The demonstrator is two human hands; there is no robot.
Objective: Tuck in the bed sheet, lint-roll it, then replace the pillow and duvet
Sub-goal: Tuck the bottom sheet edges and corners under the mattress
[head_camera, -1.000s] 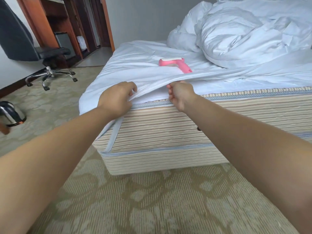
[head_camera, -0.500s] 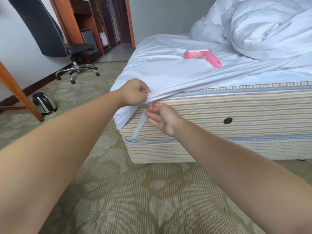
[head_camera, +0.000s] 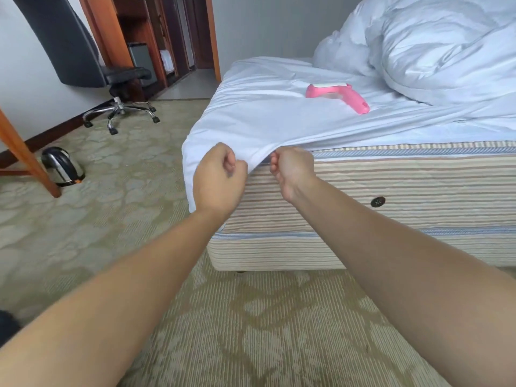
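Observation:
The white bed sheet (head_camera: 268,113) covers the top of a striped mattress (head_camera: 405,185) and hangs loose over its near left corner. My left hand (head_camera: 219,177) pinches the sheet's edge at that corner. My right hand (head_camera: 291,169) grips the same edge just to the right, at the mattress's top seam. A pink lint roller (head_camera: 337,96) lies on the sheet behind my hands. The bunched white duvet (head_camera: 452,51) is piled at the far right of the bed, with a white pillow (head_camera: 340,55) beside it.
A black office chair (head_camera: 92,65) on a chrome base stands at the left by a wooden desk and shelves (head_camera: 145,37). A steel kettle (head_camera: 62,166) sits on the patterned carpet beside a wooden leg (head_camera: 25,155). The striped bed base (head_camera: 279,252) rests on the carpet.
My right hand has risen from under the sheet's edge and closed on it. My left hand holds the edge lower over the corner. The view has shifted left along the bed.

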